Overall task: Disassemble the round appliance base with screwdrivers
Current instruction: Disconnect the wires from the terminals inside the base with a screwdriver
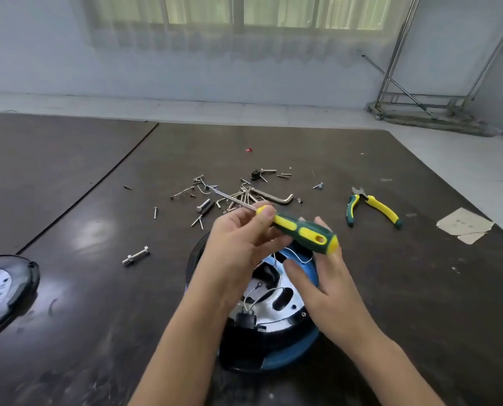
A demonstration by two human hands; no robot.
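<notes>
Left hand (238, 238) pinches the screwdriver (303, 233) at the handle front. Right hand (327, 281) has straight fingers propping the butt end, hands close together. The round appliance base (288, 354) sits on the counter (98, 288) right under both hands, unheld. Risk: the loose grip drops the tool onto the exposed wires (257, 286), and the unheld base likely shifts under torque.

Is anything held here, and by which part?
The left hand pinches the screwdriver at the handle's front end; the right hand touches its butt with straight fingers.
</notes>
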